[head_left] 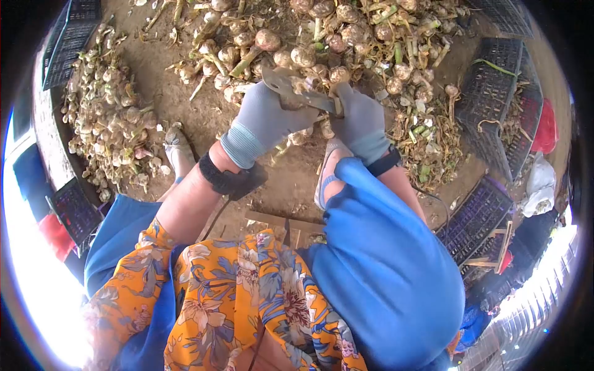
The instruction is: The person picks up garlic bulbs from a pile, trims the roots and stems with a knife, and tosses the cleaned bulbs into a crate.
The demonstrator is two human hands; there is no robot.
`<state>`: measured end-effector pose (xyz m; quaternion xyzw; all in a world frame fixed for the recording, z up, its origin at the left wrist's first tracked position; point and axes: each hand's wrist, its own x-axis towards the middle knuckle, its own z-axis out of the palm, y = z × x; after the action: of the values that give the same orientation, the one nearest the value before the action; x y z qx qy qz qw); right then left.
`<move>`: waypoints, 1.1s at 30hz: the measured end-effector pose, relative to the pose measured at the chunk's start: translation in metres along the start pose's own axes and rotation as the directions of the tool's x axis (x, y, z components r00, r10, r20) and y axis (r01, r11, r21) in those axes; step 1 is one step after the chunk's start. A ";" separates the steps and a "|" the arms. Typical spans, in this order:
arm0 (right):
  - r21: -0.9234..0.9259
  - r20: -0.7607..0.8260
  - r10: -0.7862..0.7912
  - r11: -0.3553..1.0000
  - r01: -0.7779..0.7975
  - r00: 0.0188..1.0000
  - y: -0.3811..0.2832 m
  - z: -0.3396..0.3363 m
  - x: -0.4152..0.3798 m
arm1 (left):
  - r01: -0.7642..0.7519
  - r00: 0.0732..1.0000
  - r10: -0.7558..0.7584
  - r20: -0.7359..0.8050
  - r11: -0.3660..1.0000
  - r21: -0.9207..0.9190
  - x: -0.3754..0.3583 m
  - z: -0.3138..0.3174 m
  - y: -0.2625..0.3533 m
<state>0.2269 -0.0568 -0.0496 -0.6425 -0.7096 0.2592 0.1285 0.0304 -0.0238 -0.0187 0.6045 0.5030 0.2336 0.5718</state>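
Note:
Both of my hands wear grey gloves and are close together over a heap of garlic bulbs (303, 57) with dry stalks. My right hand (360, 117) is closed around the near end of a flat metal blade tool (315, 99). The blade points left, and its wide curved end passes over my left hand (263, 114). The fingers of that left hand are curled, its thumb lying right along the blade; I cannot tell what sits inside its grip. Below the blade, a garlic bulb (327, 128) shows beside my right hand.
Loose bulbs form another pile (114, 117) on the left. Cut stalks and peelings (430, 139) lie on the right. Black plastic crates (489, 93) stand along the right, with a purple-edged crate (476, 216) nearer. A white bag (540, 185) is by the far right edge.

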 end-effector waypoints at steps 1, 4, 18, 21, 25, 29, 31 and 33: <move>0.010 0.004 0.011 1.000 -0.012 1.000 0.001 0.006 -0.001 | 0.004 1.000 -0.004 -0.005 1.000 -0.001 -0.004 -0.001 0.001; -0.036 0.147 0.318 0.948 -0.316 0.937 0.015 0.013 0.009 | 0.004 0.999 0.001 -0.052 0.995 0.099 -0.021 -0.009 0.028; 0.243 -0.324 0.124 0.969 -0.044 0.938 0.060 0.025 -0.010 | 0.127 0.695 -0.023 -0.719 0.988 0.091 -0.086 -0.289 -0.152; 0.287 -0.233 0.165 0.953 -0.095 0.958 0.036 0.022 -0.004 | 0.357 0.855 0.147 -0.497 0.528 0.770 -0.012 -0.257 -0.172; 0.274 -0.201 0.110 0.960 -0.052 0.973 0.024 0.018 0.000 | 0.380 0.920 -0.003 -0.392 0.250 0.890 0.050 -0.172 -0.168; 0.339 -0.124 0.179 0.932 -0.128 0.976 0.025 0.019 -0.005 | 0.388 0.891 -0.355 -0.284 0.267 0.882 0.054 -0.182 -0.214; 0.386 -0.095 0.194 0.911 -0.143 0.976 0.028 0.028 -0.005 | 0.452 0.885 -0.394 -0.246 0.853 0.260 0.039 -0.179 -0.263; 0.273 -0.013 0.068 0.960 -0.062 0.998 0.028 0.032 0.000 | 0.342 0.887 -0.454 -0.085 0.770 -0.538 0.001 -0.112 -0.132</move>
<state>0.2341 -0.0627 -0.0913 -0.6444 -0.6443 0.3512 0.2150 -0.1102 0.0074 -0.1149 0.2824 0.5976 0.2932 0.6908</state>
